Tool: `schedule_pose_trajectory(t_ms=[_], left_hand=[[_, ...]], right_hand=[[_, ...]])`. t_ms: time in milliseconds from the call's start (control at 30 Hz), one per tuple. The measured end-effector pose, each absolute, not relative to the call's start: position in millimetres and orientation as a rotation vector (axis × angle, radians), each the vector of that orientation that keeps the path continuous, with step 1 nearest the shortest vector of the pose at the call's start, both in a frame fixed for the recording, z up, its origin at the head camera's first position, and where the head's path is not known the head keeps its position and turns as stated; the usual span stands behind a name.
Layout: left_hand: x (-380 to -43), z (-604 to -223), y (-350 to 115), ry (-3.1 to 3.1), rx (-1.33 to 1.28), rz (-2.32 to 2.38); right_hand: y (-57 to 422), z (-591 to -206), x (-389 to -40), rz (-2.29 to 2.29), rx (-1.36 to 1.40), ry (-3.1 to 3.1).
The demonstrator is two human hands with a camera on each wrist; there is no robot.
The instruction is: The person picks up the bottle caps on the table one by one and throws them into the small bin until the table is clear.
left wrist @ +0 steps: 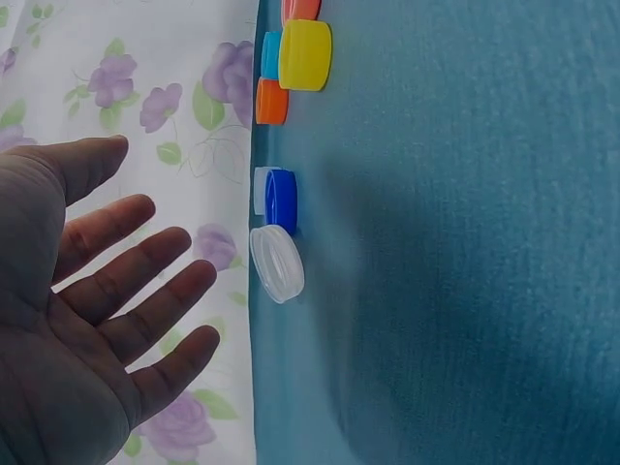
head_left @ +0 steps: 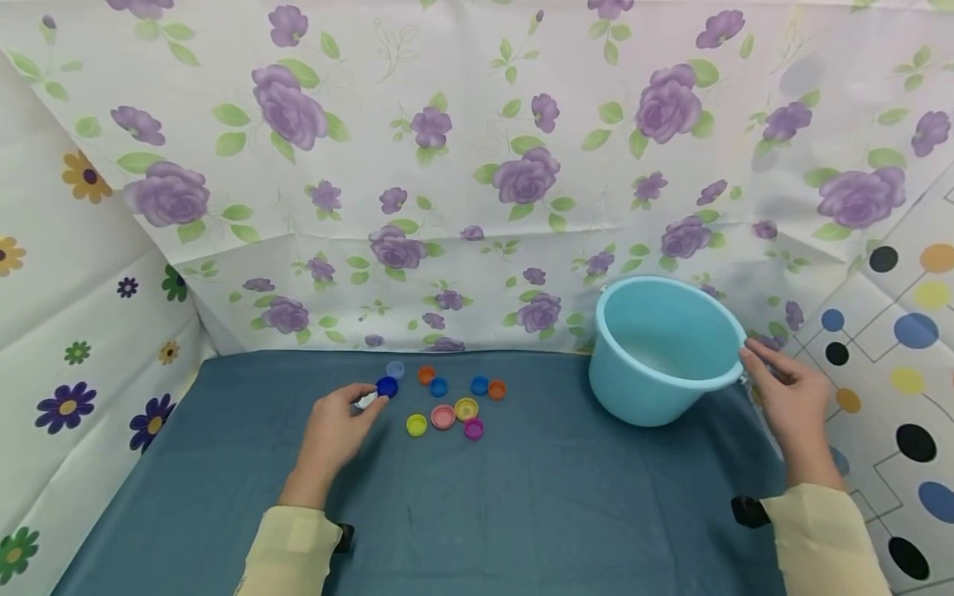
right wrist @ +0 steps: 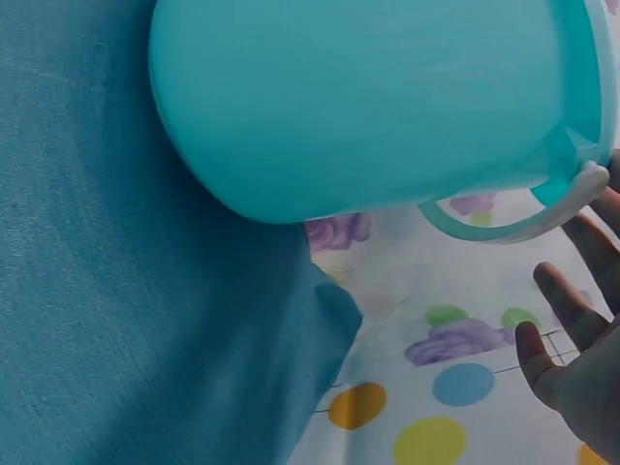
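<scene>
Your bucket point(head_left: 633, 389), frame R: lt blue. Your caps point(head_left: 443, 417), ctr-L: blues, orange, yellow, pink, magenta, wht. Bench point(head_left: 537, 513): dk blue-grey. Your sleeves point(head_left: 291, 546): pale yellow. Backdrop sheet point(head_left: 477, 108), top: wht w/ purple-grn floral.

blue tablecloth point(head_left: 537, 505), purple-rose backdrop point(head_left: 477, 178), dotted side cloth point(head_left: 883, 406)

The head view was bright, with soft shadows on the table point(head_left: 566, 505); both wrist views looked dimmer, the left hand point(left wrist: 73, 300) darkly shaded.
</scene>
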State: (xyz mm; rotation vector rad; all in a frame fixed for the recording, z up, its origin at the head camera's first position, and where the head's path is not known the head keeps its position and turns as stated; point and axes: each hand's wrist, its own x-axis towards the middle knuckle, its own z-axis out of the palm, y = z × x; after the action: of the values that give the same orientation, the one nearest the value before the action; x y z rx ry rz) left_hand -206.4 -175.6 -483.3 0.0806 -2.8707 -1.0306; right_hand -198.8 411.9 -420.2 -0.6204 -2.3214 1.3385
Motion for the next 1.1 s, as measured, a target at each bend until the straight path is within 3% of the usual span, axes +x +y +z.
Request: schedule_pose_trajectory(t_ms=[1100], left_hand=[[-222.0,-494.5,-194.7,-2.960,0.173,-0.925]], right_hand=[[392.6,-422.6,-203.0,1.315,-0.344,-2.521]])
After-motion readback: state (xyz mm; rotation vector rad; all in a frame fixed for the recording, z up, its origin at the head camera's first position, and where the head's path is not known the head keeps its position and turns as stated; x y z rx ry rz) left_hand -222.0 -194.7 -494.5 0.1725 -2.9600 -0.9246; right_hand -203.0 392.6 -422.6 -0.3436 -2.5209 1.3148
